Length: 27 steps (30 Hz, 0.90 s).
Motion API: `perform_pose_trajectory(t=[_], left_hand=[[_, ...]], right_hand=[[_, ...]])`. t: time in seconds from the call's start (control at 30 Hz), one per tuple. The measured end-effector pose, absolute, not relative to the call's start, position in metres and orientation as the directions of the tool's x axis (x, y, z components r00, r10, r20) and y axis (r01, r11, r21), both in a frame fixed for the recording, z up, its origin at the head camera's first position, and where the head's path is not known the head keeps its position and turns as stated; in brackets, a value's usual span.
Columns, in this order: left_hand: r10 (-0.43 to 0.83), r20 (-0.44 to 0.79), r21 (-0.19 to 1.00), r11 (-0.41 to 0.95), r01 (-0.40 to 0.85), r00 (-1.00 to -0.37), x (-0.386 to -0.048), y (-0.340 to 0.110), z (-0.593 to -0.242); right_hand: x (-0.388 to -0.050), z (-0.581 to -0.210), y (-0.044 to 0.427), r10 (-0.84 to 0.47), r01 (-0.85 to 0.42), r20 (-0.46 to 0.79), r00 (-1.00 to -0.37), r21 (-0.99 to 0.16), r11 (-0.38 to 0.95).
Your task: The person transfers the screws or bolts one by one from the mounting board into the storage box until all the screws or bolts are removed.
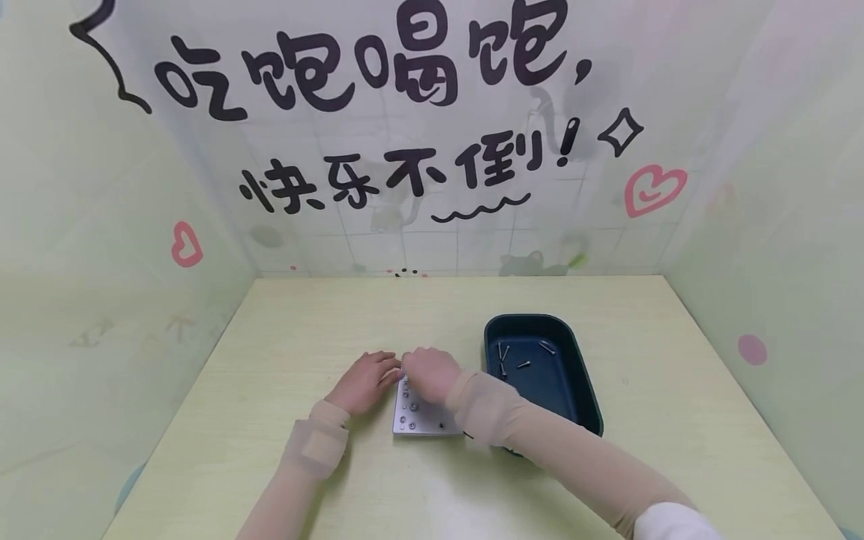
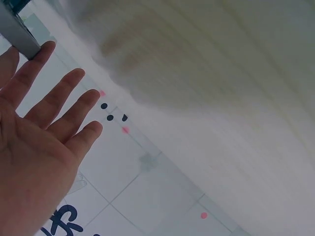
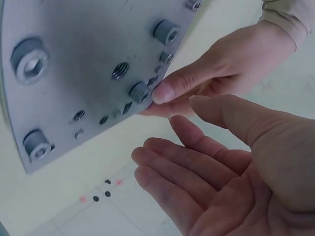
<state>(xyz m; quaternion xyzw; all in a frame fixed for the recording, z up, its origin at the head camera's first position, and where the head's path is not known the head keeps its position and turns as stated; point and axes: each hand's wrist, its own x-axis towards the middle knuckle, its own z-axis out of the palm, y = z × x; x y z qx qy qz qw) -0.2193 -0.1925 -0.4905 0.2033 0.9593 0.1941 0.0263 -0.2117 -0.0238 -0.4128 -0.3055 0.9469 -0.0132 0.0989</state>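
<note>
I think I am in the middle of working with bolts on a flat, silver-grey metal plate (image 1: 427,417), but I cannot tell if I am putting them in or taking them out. The plate is in front of me on the pale yellow wooden table (image 1: 317,322), just left of a dark blue-green tray with round corners (image 1: 543,390). A few thin silver metal bolts (image 1: 524,364) lie in the tray. On the plate, a short grey metal bolt with a hole in its head (image 3: 140,92) stands right by my left thumb, and I cannot tell if they touch. A round, dark hole with screw lines inside (image 3: 119,71) has no bolt in it. My left hand (image 1: 367,382) pinches the far edge of the plate between thumb and pointing finger, and its other fingers are spread out. My right hand (image 1: 432,373) is over the far part of the plate, palm showing, fingers a little bent, thumb apart, with nothing in it that I can see. My right arm comes in slanting past the tray, and my left arm reaches up from below. Next, I guess my right fingers need to close gently on one bolt or pick one from the tray, while my left hand holds the plate steady.
</note>
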Motion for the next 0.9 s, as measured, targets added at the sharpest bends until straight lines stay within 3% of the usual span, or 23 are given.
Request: perform_pose_trajectory(t=[0.9], left_hand=[[0.422,0.071,0.365,0.832,0.417,-0.904,-0.217,-0.195,-0.491]], right_hand=[[-0.196,-0.439,-0.040,-0.597,-0.601,-0.148,-0.788,-0.024,0.799]])
